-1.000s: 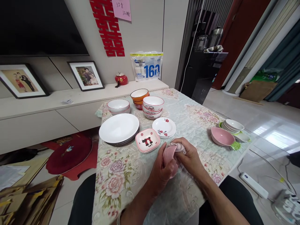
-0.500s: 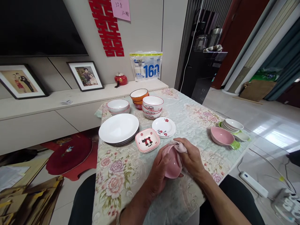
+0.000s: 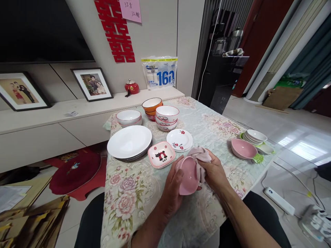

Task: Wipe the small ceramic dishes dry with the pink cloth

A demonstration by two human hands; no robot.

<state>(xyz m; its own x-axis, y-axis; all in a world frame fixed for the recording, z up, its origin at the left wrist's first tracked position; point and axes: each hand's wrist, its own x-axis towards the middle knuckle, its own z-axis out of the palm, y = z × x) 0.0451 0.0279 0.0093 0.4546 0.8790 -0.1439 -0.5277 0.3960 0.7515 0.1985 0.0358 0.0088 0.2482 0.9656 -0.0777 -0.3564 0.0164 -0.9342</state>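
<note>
A small pink bowl [image 3: 189, 177] is tilted in my left hand [image 3: 173, 186], whose thumb lies over the rim with the fingers beneath. My right hand [image 3: 214, 170] is closed on a pale pink cloth [image 3: 201, 157], bunched against the bowl's upper right rim. Part of the bowl is hidden under the cloth. Just beyond my hands lie a square cat dish [image 3: 161, 155] with a pink rim and a stack of small flowered plates [image 3: 179, 139].
Large white plates [image 3: 129, 141] are stacked at the left. Behind them stand white bowls [image 3: 167, 113], orange bowls [image 3: 152, 104] and shallow bowls [image 3: 128, 117]. A pink leaf-handled bowl [image 3: 243, 148] and small white bowls [image 3: 256, 135] sit near the right table edge.
The pink bowl has turned in my left hand, so its inside now faces up towards me. My right hand has shifted the cloth along the rim, and more cloth shows.
</note>
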